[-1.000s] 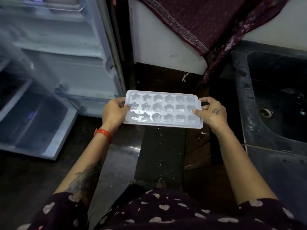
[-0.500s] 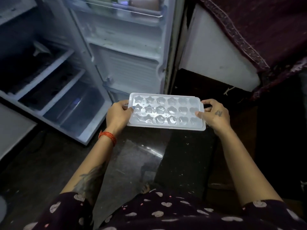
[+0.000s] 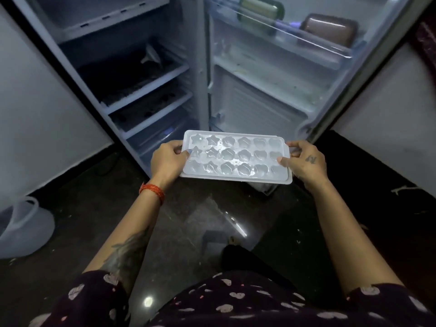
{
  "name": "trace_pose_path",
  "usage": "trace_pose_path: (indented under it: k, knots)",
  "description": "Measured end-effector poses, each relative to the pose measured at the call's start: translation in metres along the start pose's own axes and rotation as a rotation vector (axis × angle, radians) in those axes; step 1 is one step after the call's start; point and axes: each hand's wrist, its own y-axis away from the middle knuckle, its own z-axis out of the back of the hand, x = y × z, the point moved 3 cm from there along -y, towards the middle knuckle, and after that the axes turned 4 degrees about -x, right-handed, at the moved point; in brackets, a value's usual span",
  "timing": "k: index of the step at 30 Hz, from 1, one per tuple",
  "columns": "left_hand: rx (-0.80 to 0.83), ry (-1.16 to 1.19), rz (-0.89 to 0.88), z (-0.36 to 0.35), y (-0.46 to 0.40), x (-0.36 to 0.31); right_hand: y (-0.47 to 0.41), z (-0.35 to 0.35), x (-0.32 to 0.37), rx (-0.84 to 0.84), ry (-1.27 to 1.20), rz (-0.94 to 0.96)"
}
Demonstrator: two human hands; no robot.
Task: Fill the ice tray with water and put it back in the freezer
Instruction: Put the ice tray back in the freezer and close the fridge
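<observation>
Nearest to you is your dark top printed with pale hearts [image 3: 236,303], and below it the glossy dark floor [image 3: 212,220] catching a streak of light. Your left forearm carries a dark tattoo whose design cannot be made out, and an orange-red thread band [image 3: 152,191] circles that wrist.

You hold the ice tray [image 3: 236,158] level in front of you, out over the floor and just short of the open fridge. Your left hand [image 3: 168,159] grips its left short edge, thumb on top near the star-shaped cells and fingers curled underneath. Your right hand [image 3: 304,162] pinches the right short edge, thumb pressed on the rim, fingers wrapped behind a small tab. A small tattoo mark sits on the back of that hand, too small to read. The tray's cells are stars, flowers and hearts in three rows, and they glisten with water.

At the far left on the floor stands a pale plastic container [image 3: 23,227].

Beyond the tray the fridge [image 3: 146,90] stands open, its shelves dim. The fridge door [image 3: 271,95] swings to the right; its top rack holds a green box [image 3: 260,8] and a brown box [image 3: 330,29]. No brand or label is legible anywhere.
</observation>
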Motion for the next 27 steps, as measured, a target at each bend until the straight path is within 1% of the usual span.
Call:
trace_pose_path:
  k: [7,13,19,24,27]
  knots:
    - [-0.167,0.034,0.127,0.024,-0.034,0.008,-0.065,-0.049,0.056,0.177,0.032,0.127]
    - [-0.293,0.070,0.244,0.036,-0.068,0.007,-0.118,-0.082,0.109,0.297,0.048,0.249]
    - [-0.404,0.132,0.331,0.047,-0.099,0.009,-0.159,-0.112,0.156,0.369,0.060,0.340]
    - [-0.455,0.162,0.394,0.061,-0.127,0.013,-0.182,-0.141,0.190,0.417,0.064,0.386]
    - [-0.470,0.191,0.403,0.072,-0.147,0.018,-0.194,-0.158,0.210,0.430,0.059,0.389]
